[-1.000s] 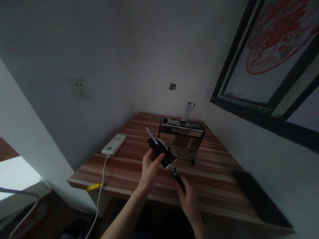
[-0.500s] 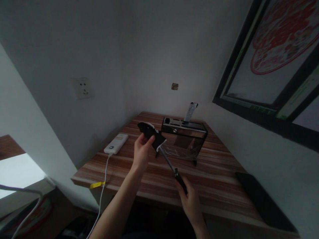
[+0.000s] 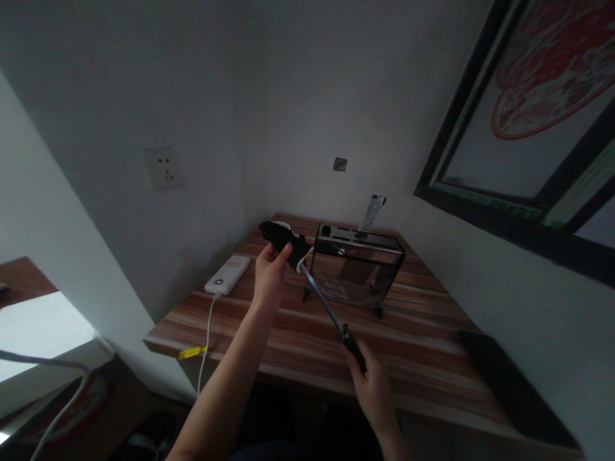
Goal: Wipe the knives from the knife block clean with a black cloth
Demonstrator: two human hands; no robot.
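My left hand (image 3: 270, 276) is raised over the wooden table (image 3: 307, 358) and grips a black cloth with a white edge (image 3: 287, 241). The cloth wraps the far end of a thin metal rod (image 3: 323, 301). My right hand (image 3: 372, 390) is closed on the rod's black handle (image 3: 354, 347) near the table's front edge. The rod slants up and to the left between the two hands. Just behind it stands a shiny metal rack with slots in its top (image 3: 358, 272).
A white power bank (image 3: 227, 283) lies on the left of the table with a white cable (image 3: 207, 339) running off the edge. A dark flat slab (image 3: 509, 390) lies at the right. A wall socket (image 3: 164, 167) and a dark-framed picture (image 3: 538, 115) hang above.
My left hand has slid the cloth up the rod, away from the handle, baring more of the shaft. My right hand has stayed on the handle.
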